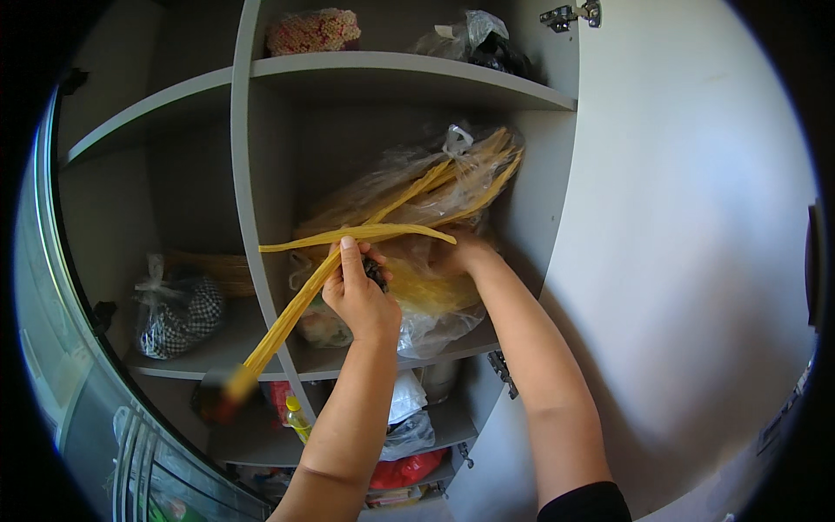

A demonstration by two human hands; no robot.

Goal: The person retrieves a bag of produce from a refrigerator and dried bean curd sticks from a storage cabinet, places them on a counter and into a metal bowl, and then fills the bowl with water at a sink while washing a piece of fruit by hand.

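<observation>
1. Left hand (361, 296) clasps yellow sticks (298, 308) by the shelf's (314, 375) front edge, thumb on top, likely steadying them.
2. Right hand (458, 252) is at the plastic bag (435, 332); its grip I can't tell.

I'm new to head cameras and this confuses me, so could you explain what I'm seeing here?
There's no machine: these are a person's bare hands, seen from a wide fisheye camera worn on the head, so straight edges look bent. In front is an open cupboard, with its white door on the right. The left hand grips long yellow strips, one slanting toward the lower left. Behind lies a clear plastic bag with more of them inside. The right hand reaches in below it; its fingers are mostly hidden, so I can't tell what they hold.
</observation>
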